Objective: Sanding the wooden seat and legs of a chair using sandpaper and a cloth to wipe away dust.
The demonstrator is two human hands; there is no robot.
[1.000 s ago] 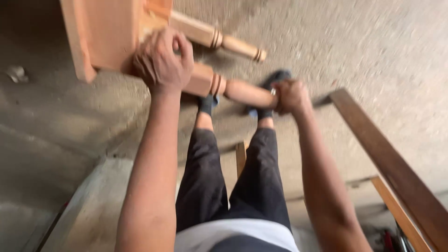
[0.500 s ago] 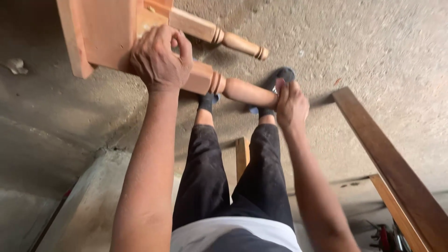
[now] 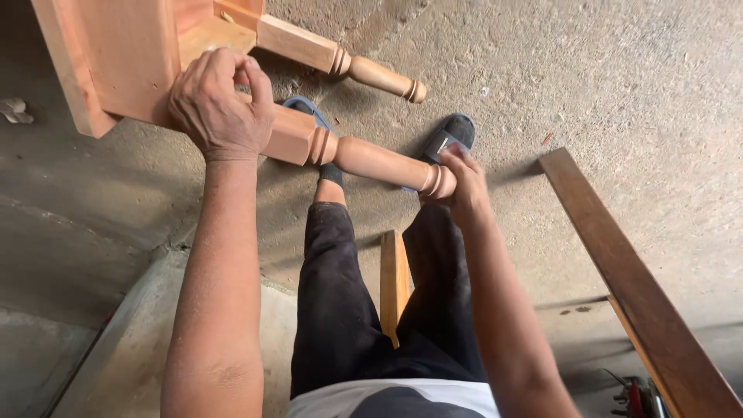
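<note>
A light wooden piece of furniture [image 3: 116, 54] lies on its side over the concrete floor, two turned legs pointing right. My left hand [image 3: 220, 104] grips the square upper block of the near leg [image 3: 364, 159], where it meets the frame. My right hand [image 3: 460, 182] is closed around that leg's rounded foot end, with what looks like a small dark pad under the fingers. The far leg [image 3: 348, 66] sticks out untouched. My legs in black trousers and dark slippers [image 3: 453, 131] are below the near leg.
A long dark wooden plank [image 3: 619, 263] runs diagonally at the right. A short light wood strip [image 3: 395, 282] stands between my knees. A red tool [image 3: 635, 395] shows at the bottom right corner. A concrete step edge [image 3: 116, 340] lies at lower left.
My right hand has slid a little down and left along the near leg's foot end. My left hand keeps its grip at the leg's top. The view has shifted slightly.
</note>
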